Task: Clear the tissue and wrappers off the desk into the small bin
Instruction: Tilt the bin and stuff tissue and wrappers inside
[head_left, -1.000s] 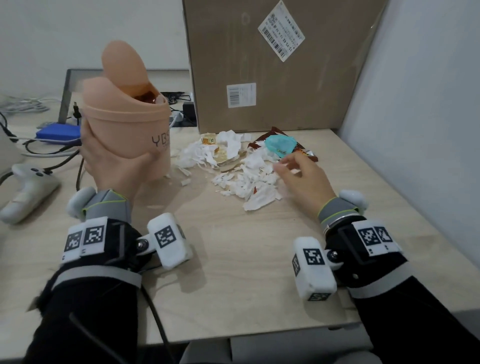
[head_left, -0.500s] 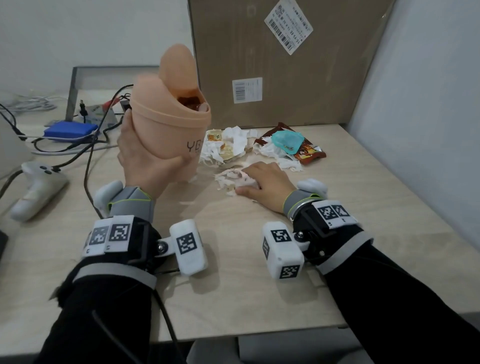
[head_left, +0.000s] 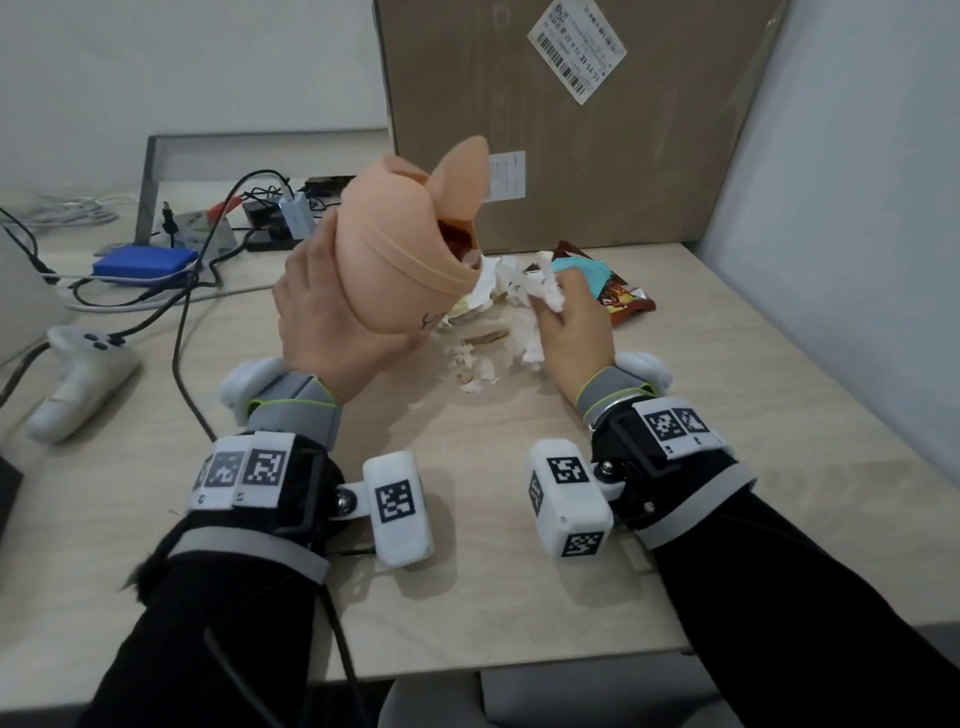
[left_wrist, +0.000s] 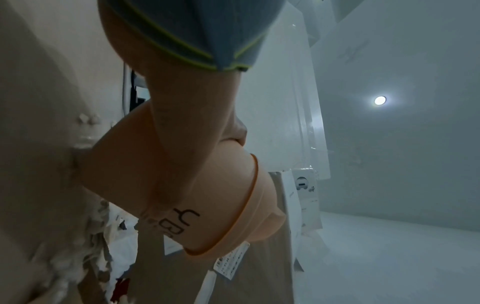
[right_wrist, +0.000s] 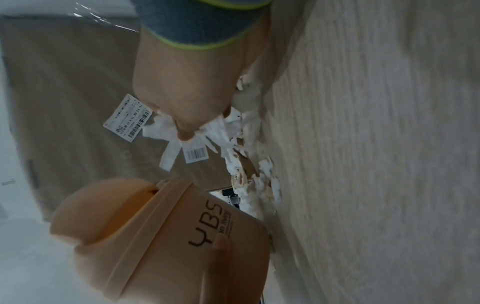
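**Tissue scraps gathered at the mouth of the tilted bin**

Left hand (head_left: 332, 317), at the centre of the head view, is wrapped around the body of the small bin (head_left: 410, 249), which is lifted off the desk (head_left: 519, 597) and tipped so its opening faces right, toward the litter. The swing lid stands propped up above the opening, and something reddish already shows inside. The right wrist view shows the thumb of that hand pressed on the bin wall under the printed lettering.

Right hand (head_left: 566, 322), just right of centre, has its fingers curled around a clump of torn white tissue (head_left: 543, 293), held right beside the bin's rim; shreds stick out between the fingers in the right wrist view.

More tissue scraps (head_left: 472, 364) lie loose on the desk between the two hands, with a tan sliver among them. Behind the right hand sit a teal wrapper (head_left: 584, 273) and a brown snack wrapper (head_left: 623, 301), both on the desk, near a cardboard box (head_left: 571, 130) filling the upper middle of the frame.

The step in hand looks like feeding the gripped clump into the opening. Next, the hand probably needs to push the tissue past the rim and let go well inside, so that light shreds do not spill back. Much remains: loose scraps and both wrappers are yet to go in.
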